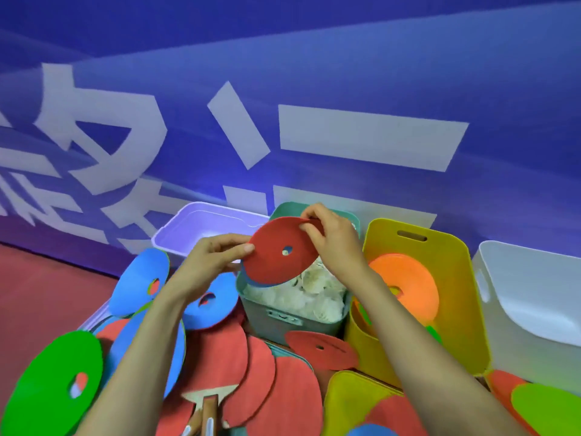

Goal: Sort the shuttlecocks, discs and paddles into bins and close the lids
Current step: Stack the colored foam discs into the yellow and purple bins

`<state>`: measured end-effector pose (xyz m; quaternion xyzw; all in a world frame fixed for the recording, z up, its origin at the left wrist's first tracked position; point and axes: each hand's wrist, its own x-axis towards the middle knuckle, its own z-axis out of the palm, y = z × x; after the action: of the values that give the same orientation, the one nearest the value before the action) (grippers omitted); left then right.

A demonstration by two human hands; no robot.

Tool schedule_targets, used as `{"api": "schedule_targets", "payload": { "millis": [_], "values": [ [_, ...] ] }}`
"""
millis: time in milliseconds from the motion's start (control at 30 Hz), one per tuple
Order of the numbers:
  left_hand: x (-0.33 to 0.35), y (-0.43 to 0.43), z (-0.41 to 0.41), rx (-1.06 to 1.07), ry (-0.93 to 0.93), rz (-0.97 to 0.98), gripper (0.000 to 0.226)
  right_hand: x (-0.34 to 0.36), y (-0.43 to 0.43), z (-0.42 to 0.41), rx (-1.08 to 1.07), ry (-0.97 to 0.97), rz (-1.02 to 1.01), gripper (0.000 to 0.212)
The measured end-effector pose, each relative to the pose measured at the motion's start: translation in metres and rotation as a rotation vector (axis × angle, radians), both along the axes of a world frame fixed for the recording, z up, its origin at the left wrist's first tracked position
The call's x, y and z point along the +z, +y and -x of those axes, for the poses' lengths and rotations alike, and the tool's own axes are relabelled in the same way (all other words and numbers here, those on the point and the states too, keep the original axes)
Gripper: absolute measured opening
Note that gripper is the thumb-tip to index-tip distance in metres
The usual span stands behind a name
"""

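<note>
Red disc [276, 250]: held above the green bin [283, 322] of shuttlecocks [301, 297].
Hands: left hand [207, 259] pinches one rim, right hand [333, 237] the other.
Next: best carried level to the yellow bin's [418, 247] discs [405, 278].

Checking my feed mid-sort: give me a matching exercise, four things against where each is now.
Things:
1 red disc
2 orange disc
3 shuttlecocks
4 white bin

Places:
A in the yellow bin
B far right of the row
C pinched between left hand and right hand
D in the teal bin

Pairs: 1-C, 2-A, 3-D, 4-B
</note>
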<state>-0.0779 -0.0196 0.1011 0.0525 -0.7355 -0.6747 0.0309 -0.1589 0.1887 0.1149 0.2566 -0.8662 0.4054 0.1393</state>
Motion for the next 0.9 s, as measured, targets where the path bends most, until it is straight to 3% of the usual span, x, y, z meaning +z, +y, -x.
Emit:
{"api": "schedule_targets", "payload": {
  "millis": [233, 467, 700, 900],
  "values": [
    [-0.006, -0.131, 0.060, 0.136, 0.005, -0.112, 0.011, 0.003, -0.131, 0.057, 0.013, -0.078, -0.030, 0.001],
    [-0.047, -0.217, 0.106, 0.270, -0.158, -0.269, 0.010, -0.017, -0.209, 0.095, -0.049, -0.120, -0.136, 0.006],
    [-0.090, -0.236, 0.161, 0.431, -0.105, 0.327, 0.010, -0.056, -0.241, 0.124, -0.131, -0.227, -0.507, 0.022],
    [-0.124, -0.253, 0.203, 0.422, -0.217, 0.383, 0.014, -0.091, -0.246, 0.146, -0.177, -0.419, -0.550, 0.023]
  ]
}}
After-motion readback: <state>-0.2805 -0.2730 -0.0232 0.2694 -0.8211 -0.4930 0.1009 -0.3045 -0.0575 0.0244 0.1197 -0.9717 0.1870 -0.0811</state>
